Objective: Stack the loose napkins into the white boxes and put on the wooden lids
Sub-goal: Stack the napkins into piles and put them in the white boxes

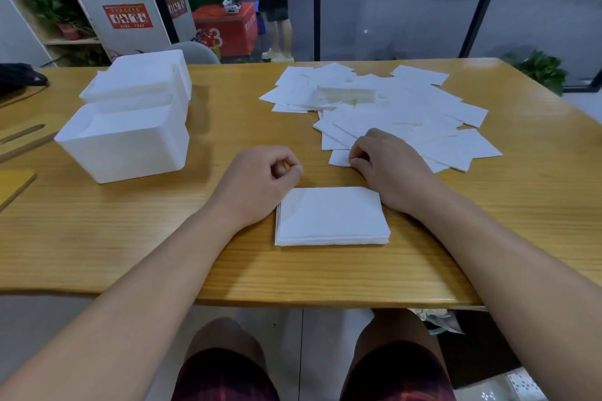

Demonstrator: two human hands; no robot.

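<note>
A neat stack of white napkins (330,216) lies on the wooden table (228,264) in front of me. My left hand (260,182) rests at the stack's upper left corner with its fingers curled and nothing in it. My right hand (387,166) sits at the near edge of the scattered loose napkins (391,107), its fingertips pinching the corner of one loose napkin (338,158). At the left stand open white boxes, a near one (123,146) and a far one (146,78), both holding napkins. Wooden lids (19,138) lie at the left edge, one with a slot.
Another wooden lid (13,187) lies at the table's left edge. A black bag (19,76) sits at the far left corner. A person stands beyond the table behind a glass wall (277,3). My knees are under the front edge.
</note>
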